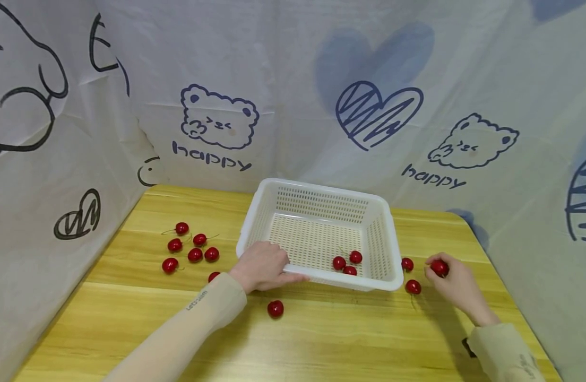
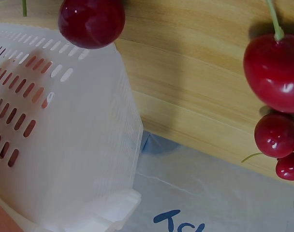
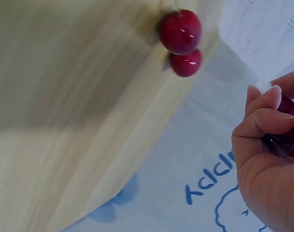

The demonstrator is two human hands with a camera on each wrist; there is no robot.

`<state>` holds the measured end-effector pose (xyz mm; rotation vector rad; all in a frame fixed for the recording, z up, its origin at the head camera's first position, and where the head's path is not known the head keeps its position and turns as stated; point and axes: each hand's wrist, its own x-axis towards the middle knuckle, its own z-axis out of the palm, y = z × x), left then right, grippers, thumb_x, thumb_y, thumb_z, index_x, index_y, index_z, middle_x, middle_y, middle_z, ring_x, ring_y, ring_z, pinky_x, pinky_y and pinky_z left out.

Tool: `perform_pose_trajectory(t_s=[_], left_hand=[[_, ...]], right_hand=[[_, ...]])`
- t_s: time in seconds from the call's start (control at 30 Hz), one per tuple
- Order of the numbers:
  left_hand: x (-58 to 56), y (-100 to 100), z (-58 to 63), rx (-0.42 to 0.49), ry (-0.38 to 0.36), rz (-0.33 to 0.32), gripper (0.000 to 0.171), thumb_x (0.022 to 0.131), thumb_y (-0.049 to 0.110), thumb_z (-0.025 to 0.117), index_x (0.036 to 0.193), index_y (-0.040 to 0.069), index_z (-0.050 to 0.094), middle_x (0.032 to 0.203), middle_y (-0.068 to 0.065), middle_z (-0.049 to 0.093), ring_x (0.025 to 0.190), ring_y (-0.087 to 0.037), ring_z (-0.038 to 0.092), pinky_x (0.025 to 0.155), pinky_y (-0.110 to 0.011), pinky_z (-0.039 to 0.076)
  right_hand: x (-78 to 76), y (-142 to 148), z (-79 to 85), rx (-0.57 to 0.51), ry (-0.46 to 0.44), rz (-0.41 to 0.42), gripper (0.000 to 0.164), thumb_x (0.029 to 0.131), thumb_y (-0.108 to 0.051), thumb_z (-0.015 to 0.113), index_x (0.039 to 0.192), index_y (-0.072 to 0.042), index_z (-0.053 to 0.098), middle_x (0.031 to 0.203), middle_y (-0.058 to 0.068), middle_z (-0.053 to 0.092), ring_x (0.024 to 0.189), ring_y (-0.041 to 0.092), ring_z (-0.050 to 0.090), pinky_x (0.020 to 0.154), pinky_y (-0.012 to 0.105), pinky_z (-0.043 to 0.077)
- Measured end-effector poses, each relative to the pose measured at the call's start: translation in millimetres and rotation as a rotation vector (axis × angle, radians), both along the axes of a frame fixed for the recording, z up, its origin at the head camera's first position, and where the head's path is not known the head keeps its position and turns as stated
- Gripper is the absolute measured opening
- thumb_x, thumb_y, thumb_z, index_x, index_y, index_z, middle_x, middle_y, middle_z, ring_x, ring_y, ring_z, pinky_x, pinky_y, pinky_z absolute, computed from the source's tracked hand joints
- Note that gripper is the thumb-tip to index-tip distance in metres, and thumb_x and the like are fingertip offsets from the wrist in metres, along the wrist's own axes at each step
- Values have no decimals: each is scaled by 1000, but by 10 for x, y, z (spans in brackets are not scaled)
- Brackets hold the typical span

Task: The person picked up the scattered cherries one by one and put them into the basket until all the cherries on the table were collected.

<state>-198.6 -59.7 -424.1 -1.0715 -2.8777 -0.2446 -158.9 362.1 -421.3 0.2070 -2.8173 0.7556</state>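
My left hand (image 1: 264, 264) grips the near-left rim of a white slotted plastic basket (image 1: 355, 280), its thumb lying along the front edge. Three red cherries (image 1: 339, 262) sit in the basket's near right corner. To the right of it, my right hand (image 1: 457, 289) pinches a cherry (image 1: 439, 268) above the table; the right wrist view shows curled fingers around this cherry (image 3: 289, 107) and a bit of green stem. Two more cherries lie between that hand and the basket, one (image 1: 407, 264) by its wall and another (image 1: 413, 287) closer to me.
Several stemmed cherries (image 1: 195, 255) are grouped on the left of the wooden table (image 1: 321, 339). One cherry (image 1: 276, 309) lies in front of the basket, and another (image 1: 214, 276) is partly covered by my left arm. A printed cloth (image 1: 293, 106) hangs behind and beside the table.
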Motion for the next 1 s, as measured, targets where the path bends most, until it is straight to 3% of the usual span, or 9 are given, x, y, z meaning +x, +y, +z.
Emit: perform_pose_trajectory(t_s=[0.53,1.0], left_hand=[[8,-4,16,-4,1,-2,63,83,76,37,52,23,46,43,9,37,40,-7,34,42,-23,37],[-2,-11,-4,-5,-4,9,65,82,79,34,52,23,45,44,8,37,42,-8,34,44,-24,37]], right_hand=[[-119,-419,367,-41,25,71,14,89,-14,61,100,-4,60,75,7,57,60,18,49,49,25,44],[-251,-839,447,-53,27,182,18,87,-9,63,103,-4,58,79,9,59,57,16,50,47,25,46]])
